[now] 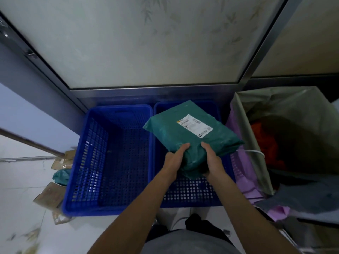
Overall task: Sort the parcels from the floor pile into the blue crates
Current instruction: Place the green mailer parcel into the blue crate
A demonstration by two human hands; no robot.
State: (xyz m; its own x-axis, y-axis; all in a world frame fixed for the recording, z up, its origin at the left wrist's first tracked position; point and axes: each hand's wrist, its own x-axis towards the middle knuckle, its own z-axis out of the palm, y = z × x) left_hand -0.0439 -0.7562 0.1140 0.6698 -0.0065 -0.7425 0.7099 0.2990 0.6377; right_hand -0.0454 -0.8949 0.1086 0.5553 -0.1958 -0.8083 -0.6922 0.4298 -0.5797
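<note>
Both hands carry 1 green poly parcel above the right blue crate, 1 sort under way.

My left hand (175,157) and right hand (213,159) each curl round the near end of the green parcel (180,133), fingers on top and thumbs hidden beneath, pinching the bunched film between them. I judge it light and soft: the bag sags and creases, its skin looks slick, so a 2-sided grip at the gathered end suits it better than the smooth flat face with the white label (194,125). The parcel hangs tilted over the right crate (190,191), its far end past the back rim. The left crate (119,107) beside it shows bare mesh. Off that crate's left wall, the floor pile (61,177) waits.
</note>
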